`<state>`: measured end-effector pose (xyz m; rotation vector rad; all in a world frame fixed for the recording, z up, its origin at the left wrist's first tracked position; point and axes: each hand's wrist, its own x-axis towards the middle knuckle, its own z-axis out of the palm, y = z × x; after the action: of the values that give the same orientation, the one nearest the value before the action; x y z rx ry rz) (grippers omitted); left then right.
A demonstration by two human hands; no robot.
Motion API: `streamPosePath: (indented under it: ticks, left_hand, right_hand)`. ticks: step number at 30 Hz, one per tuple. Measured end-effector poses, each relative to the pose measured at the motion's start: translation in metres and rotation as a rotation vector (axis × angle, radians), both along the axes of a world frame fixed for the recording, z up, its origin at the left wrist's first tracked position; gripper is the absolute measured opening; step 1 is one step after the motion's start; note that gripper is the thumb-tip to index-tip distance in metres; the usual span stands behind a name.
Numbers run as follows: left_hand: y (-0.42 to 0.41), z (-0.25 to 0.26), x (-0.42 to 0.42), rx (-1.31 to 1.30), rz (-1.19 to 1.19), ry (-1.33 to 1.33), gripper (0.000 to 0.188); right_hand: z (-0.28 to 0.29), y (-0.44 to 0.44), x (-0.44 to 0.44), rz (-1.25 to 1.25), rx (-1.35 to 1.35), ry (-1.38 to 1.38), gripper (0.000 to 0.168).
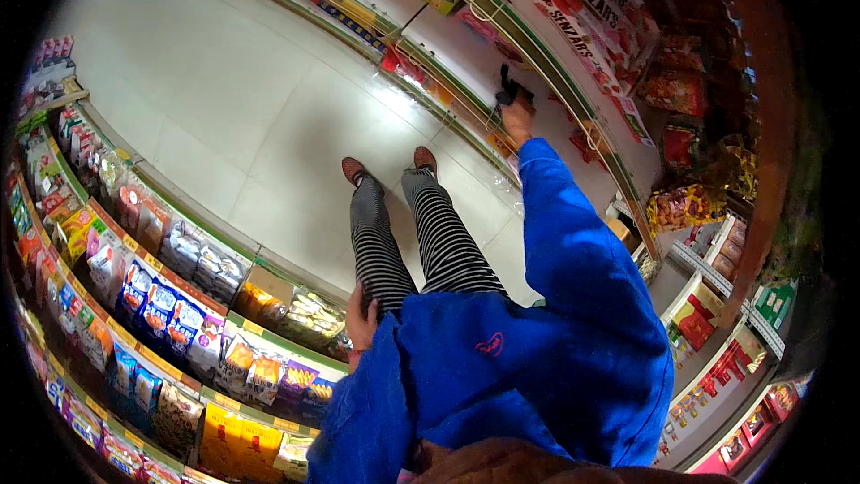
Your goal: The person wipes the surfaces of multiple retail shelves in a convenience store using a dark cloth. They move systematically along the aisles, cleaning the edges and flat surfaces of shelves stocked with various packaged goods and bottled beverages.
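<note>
My right arm, in a blue sleeve, reaches over a white shelf [463, 54] on the right side of the aisle. My right hand [519, 114] is closed around a small black object [512, 89], too dark to name exactly. The hand is between a lower price-rail edge and the upper shelf edge. My left hand [361, 324] hangs by my thigh, its fingers spread against the black-and-white striped trousers [386, 269], and nothing shows in it. Small red packets [586, 148] lie on the white shelf, right of my right hand.
Shelves of bagged snacks, including blue packets [158, 309] and yellow boxes [240, 440], line the left. Pale floor tiles [222, 101] run between. Wire guards [480, 10] edge the right shelf; red-and-white cartons [598, 13] and a yellow bag [685, 207] are above it.
</note>
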<state>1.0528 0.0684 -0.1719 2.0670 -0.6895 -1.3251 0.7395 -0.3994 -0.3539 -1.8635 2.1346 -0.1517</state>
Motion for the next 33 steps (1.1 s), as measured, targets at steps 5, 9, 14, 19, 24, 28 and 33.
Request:
streamPosePath:
  ticks: [5, 9, 14, 19, 24, 28, 33]
  left_hand:
    - [-0.008, 0.002, -0.028, 0.088, -0.016, -0.115, 0.046]
    - [-0.01, -0.004, -0.031, 0.09, -0.075, -0.142, 0.046]
    - [-0.018, -0.002, -0.024, 0.082, -0.115, -0.133, 0.046]
    - [-0.01, -0.017, -0.006, -0.011, -0.102, -0.033, 0.051]
    - [-0.03, -0.001, 0.0, 0.008, -0.153, -0.159, 0.052]
    - [-0.058, 0.014, 0.012, -0.098, -0.18, -0.259, 0.052]
    - [-0.124, 0.035, 0.032, -0.308, -0.199, -0.255, 0.052]
  right_hand:
    - [0.012, -0.048, 0.15, 0.251, 0.013, 0.048, 0.036]
    - [0.004, -0.075, 0.188, 0.457, -0.062, 0.082, 0.037]
    - [0.01, -0.052, 0.098, 0.295, -0.081, -0.004, 0.038]
    - [0.032, 0.045, -0.05, 0.258, 0.207, 0.139, 0.043]
    - [0.097, 0.112, -0.132, 0.167, 0.506, 0.2, 0.043]
    - [0.11, 0.155, -0.165, -0.163, 0.47, -0.255, 0.044]
    - [0.197, 0.128, -0.048, -0.179, 0.686, -1.056, 0.047]
